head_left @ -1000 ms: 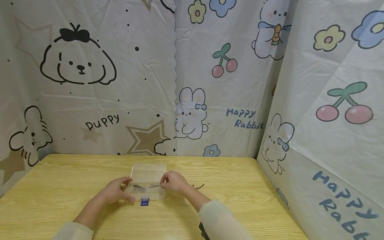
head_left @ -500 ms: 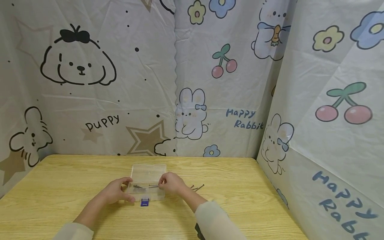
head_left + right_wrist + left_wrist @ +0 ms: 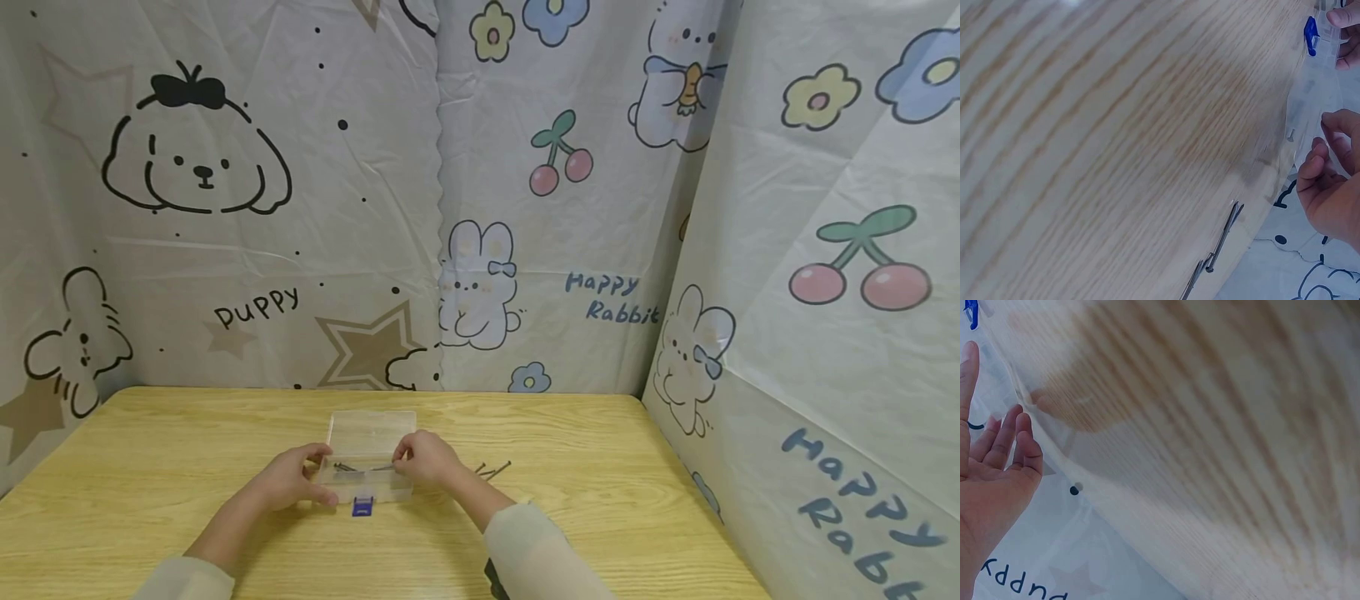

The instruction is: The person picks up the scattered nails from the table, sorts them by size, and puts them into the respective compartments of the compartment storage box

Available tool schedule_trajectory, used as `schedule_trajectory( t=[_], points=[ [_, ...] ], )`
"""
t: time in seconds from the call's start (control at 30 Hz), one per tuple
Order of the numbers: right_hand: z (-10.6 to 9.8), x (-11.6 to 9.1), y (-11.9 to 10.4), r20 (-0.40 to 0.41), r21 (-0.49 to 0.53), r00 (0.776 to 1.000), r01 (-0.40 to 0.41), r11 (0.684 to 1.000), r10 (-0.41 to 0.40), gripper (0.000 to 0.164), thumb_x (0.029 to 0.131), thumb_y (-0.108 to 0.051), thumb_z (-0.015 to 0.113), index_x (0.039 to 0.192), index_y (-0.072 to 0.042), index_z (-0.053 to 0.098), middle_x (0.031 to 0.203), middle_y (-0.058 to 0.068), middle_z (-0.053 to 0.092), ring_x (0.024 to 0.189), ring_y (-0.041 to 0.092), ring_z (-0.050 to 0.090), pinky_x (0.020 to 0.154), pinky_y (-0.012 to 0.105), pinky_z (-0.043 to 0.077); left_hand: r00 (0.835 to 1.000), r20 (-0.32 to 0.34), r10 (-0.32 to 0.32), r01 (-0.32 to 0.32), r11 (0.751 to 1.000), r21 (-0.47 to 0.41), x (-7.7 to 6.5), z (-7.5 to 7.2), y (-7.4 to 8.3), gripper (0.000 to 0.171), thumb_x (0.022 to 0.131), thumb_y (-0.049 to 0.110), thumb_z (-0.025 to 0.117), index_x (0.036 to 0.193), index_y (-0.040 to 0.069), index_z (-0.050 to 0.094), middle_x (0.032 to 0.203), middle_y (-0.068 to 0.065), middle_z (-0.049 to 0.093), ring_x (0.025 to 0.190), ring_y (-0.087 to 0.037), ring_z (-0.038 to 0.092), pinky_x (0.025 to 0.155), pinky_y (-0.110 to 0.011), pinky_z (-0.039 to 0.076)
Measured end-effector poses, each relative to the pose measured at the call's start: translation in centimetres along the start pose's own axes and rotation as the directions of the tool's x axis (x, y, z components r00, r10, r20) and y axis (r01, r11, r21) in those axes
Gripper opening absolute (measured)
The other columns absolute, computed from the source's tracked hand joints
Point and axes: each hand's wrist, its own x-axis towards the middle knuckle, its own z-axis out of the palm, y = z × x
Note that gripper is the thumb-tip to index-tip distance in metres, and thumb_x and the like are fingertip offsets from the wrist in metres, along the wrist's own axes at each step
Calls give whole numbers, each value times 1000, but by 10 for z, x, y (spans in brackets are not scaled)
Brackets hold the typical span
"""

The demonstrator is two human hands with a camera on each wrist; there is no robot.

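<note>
Head: clear box (image 3: 388,492) gripped at lower centre by left hand (image 3: 287,477); nail (image 3: 382,468), pinched by right hand (image 3: 431,458), is shifted slightly left, apparently further in. Left wrist: blue latch (image 3: 971,314) glimpsed, upper left. Right wrist: loose nails (image 3: 1225,229) seen, lower centre.

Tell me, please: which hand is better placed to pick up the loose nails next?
Probably the right hand, once it frees the nail it seems to pinch: the loose nails lie beside its wrist. The left hand is farther away, gripping the left end of the clear plastic box.
</note>
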Motion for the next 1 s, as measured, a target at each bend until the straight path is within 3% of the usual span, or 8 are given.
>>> schedule_trajectory(
  t=[0.37, 1.0],
  points=[
    [-15, -5, 11, -13, 26, 1000, -17, 1000, 17, 7, 88, -19, 65, 89, -12, 69, 69, -6, 53, 59, 5, 44, 54, 20, 38, 1000, 0, -8, 8, 1000, -4, 1, 0, -1, 91, 60, 38, 84, 131, -4, 45, 123, -22, 52, 103, -36, 55, 84, -46, 49],
    [-46, -30, 63, -78, 15, 996, -47, 999, 48, 8, 87, -16, 63, 88, -10, 68, 72, -4, 53, 62, 8, 44, 57, 22, 37, 1000, 2, 0, 0, 1000, 1, 1, -1, 0, 90, 61, 38, 84, 131, -5, 45, 124, -25, 51, 104, -39, 55, 83, -47, 50]
  ],
)
